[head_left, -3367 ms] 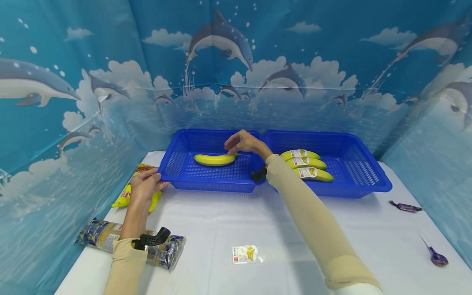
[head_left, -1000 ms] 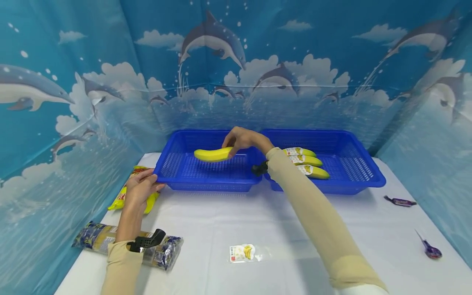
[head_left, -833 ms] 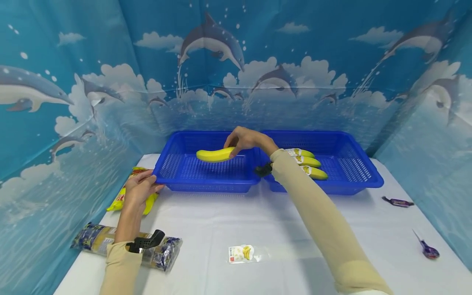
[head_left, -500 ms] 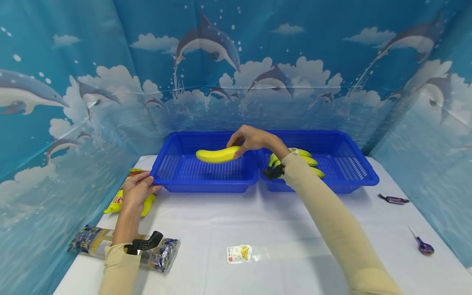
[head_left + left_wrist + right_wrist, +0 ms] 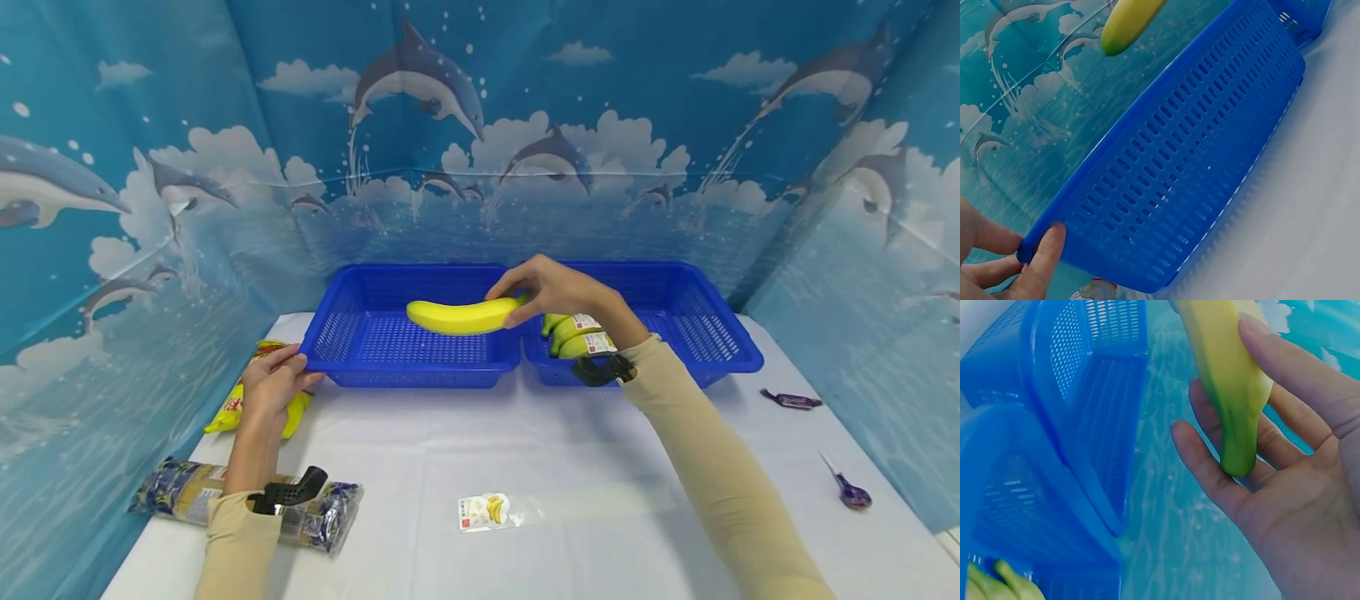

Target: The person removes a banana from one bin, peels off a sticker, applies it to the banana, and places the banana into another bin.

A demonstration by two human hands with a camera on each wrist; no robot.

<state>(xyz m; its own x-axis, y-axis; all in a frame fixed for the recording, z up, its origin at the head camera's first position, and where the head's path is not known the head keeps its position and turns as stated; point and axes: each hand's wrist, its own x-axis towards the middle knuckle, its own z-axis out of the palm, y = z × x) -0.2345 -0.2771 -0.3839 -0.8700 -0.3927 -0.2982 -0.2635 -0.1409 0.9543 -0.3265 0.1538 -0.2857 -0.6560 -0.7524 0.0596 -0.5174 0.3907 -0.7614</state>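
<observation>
In the head view my right hand (image 5: pixel 558 293) holds a yellow banana (image 5: pixel 456 318) by its stem end. The banana lies roughly level above the left blue basket (image 5: pixel 408 373). In the right wrist view, thumb and fingers are around its green stem end (image 5: pixel 1240 440). My left hand (image 5: pixel 273 382) grips the front left corner of that same basket; in the left wrist view its fingers (image 5: pixel 1047 253) pinch the rim. Several labelled bananas (image 5: pixel 588 343) lie in the right blue basket (image 5: pixel 716 364), partly hidden by my right wrist.
Beside the left basket lies a yellow snack bag (image 5: pixel 225 412). A long clear-and-blue packet (image 5: pixel 198 493) sits under my left forearm. A flat banana-printed label bag (image 5: pixel 483 511) is on the white tablecloth (image 5: pixel 405 467). At right are a purple-wrapped candy (image 5: pixel 792 401) and a lollipop (image 5: pixel 853 495).
My right hand has taken hold of the banana in the left basket, lifted it and carried it rightward. The left hand keeps its grip on the basket corner.
</observation>
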